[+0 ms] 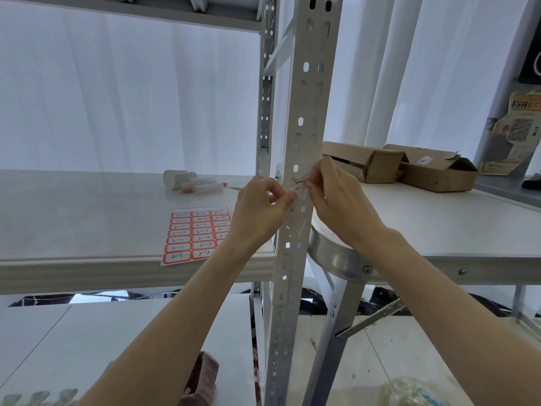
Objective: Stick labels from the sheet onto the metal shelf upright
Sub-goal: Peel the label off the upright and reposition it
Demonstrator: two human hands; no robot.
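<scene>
The perforated grey metal shelf upright (307, 112) runs top to bottom through the middle of the head view. A small label (298, 183) with a handwritten mark lies against its face at shelf height. My left hand (260, 209) pinches the label's left edge with thumb and forefinger. From the other side, my right hand (333, 194) pinches its right edge, fingers curled. The label sheet (194, 235), rows of red-bordered labels with handwritten numbers, lies flat on the pale shelf board (87, 218) left of the upright, partly behind my left wrist.
White rolls and a red-tipped marker (193, 183) lie at the back of the shelf board. Open cardboard boxes (409, 168) sit on a white folding table (439, 230) to the right. A round metal stool rim (330, 256) stands just right of the upright.
</scene>
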